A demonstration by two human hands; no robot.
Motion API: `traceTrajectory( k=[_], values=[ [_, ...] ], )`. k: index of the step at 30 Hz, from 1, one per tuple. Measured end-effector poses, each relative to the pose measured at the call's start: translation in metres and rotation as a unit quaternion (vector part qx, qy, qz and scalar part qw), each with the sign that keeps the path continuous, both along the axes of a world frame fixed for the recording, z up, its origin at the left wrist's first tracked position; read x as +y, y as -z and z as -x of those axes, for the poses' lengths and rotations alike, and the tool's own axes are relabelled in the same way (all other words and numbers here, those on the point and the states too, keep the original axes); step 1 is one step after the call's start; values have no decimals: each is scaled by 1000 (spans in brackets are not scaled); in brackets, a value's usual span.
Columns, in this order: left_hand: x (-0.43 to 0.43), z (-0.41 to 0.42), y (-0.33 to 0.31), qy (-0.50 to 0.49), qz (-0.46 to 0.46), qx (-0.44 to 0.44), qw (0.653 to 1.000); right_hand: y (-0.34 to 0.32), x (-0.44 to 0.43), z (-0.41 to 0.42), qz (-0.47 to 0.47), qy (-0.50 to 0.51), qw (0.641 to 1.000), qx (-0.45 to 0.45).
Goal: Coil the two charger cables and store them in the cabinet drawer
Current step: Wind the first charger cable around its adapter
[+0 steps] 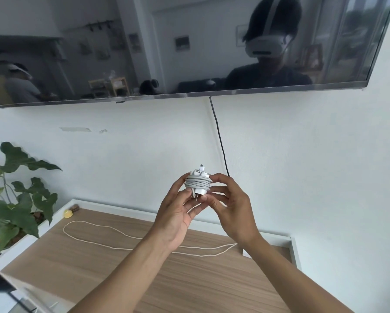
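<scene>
Two hands meet in the head view, raised above the surface (94,267) and in front of the white wall (302,154). Your left hand (178,213) and your right hand (230,208) both curl their fingers round the wound charger (198,193), a white plug block with the grey cable (198,182) wrapped in tight turns about its middle. Its metal prongs point down between your thumbs, and a small connector tip sticks up from the top of the bundle. Your left fingers cup the bundle from the left and below; your right fingertips press it from the right. Below your forearms the cream cable (121,242) lies loose on the wooden surface in one long flat loop, its round end at the far left, its strands running right and passing under your arms toward your right wrist. At the far left corner sits a small yellow object (68,213), and a leafy plant (15,199) stands just beyond the left edge. On the wall hangs a dark television (167,53), with a black cord (219,136) dropping from it behind your hands.
</scene>
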State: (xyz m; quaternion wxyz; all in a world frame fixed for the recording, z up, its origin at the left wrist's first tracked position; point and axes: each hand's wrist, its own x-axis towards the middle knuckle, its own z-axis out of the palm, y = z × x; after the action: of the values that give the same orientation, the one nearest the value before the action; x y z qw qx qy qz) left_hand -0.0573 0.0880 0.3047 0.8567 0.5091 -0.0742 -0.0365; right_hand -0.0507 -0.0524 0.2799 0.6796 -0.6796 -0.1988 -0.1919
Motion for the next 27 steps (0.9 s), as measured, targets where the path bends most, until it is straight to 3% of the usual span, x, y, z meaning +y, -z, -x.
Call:
traceTrajectory(
  k=[12, 17, 27],
  values=[
    [-2, 5, -5, -14, 21, 2, 1000, 3, 1, -5, 71, 39, 994, -75],
    [1, 4, -2, -26, 27, 4, 999, 3, 2, -4, 55, -5, 997, -49],
    [17, -3, 10, -38, -88, -21, 995, -1, -5, -7, 61, -18, 998, 13]
  ],
)
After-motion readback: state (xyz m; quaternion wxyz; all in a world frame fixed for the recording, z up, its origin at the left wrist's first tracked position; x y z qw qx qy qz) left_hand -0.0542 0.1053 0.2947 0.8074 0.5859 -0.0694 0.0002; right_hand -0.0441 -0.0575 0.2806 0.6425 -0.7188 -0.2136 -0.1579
